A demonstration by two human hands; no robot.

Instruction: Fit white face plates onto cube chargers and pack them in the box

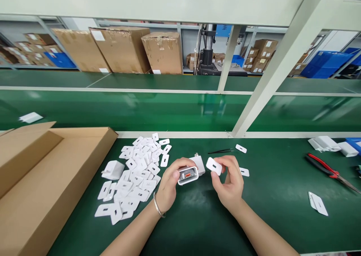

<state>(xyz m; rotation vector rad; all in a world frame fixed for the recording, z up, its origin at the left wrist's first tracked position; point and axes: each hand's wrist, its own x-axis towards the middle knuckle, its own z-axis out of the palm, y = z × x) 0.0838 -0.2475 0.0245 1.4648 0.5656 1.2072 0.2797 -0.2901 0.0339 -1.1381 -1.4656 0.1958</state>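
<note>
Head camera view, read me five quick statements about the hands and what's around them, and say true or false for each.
1. The right hand pinches a white slotted plate. True.
2. The left wrist is bare. False: a silver bracelet sits on it.
3. The left hand holds a white housing. True.
4. Nothing lies to the right of the right hand. False: pliers lie there, among other things.
5. A heap of slotted plates lies left of the left hand. True.
</note>
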